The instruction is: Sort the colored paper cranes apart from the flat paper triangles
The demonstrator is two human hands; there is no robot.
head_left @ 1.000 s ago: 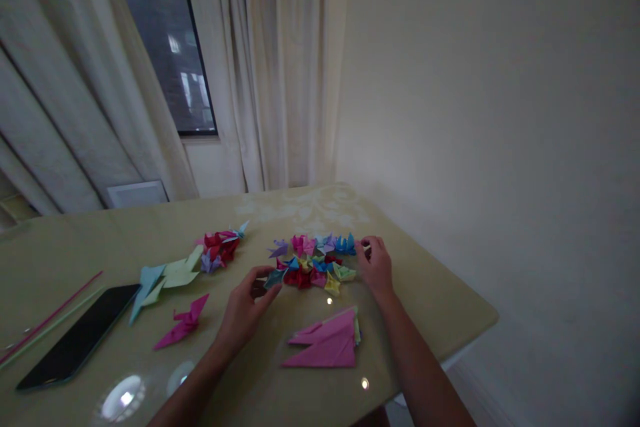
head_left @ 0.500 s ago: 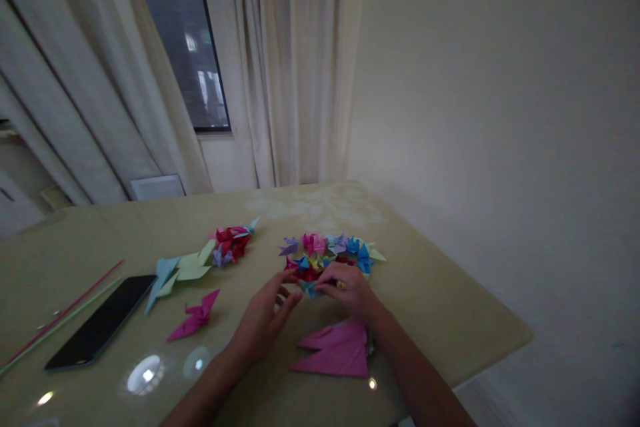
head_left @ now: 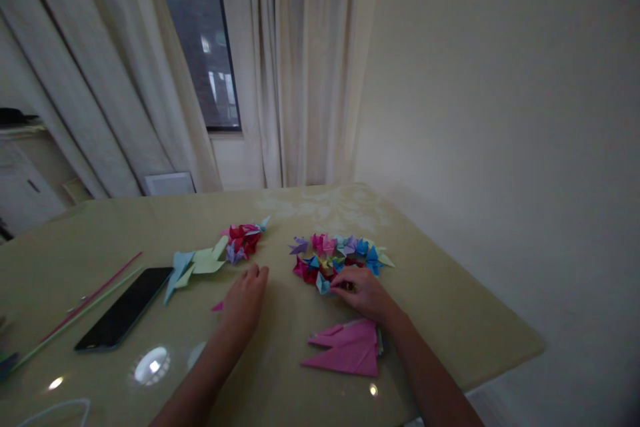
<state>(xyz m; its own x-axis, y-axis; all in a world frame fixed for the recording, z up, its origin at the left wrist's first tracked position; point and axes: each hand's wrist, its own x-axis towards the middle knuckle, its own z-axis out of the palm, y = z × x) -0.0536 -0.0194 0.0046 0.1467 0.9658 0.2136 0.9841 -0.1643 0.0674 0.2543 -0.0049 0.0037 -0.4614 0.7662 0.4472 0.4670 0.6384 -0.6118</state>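
Light-blue origami crane (head_left: 323, 285), points upward, at seven-o'clock edge of origami crane cluster (head_left: 325, 260); its four-o'clock side pinched in right hand's fingers (head_left: 345, 275). Cluster packed close in two rough rows, lower part hidden. Purple crane (head_left: 299, 245) at ten o'clock, pink cranes (head_left: 323, 244) at eleven, bright-blue crane (head_left: 373, 260) at three.

The right fingers (head_left: 341, 282) pinch a light-blue folded paper (head_left: 323, 285).

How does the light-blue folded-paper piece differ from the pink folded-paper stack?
The light-blue folded-paper piece looks smaller; the pink folded-paper stack is broader, with long points. The right hand has fingertips at the piece; no fingers are on the stack. Both are folded paper.
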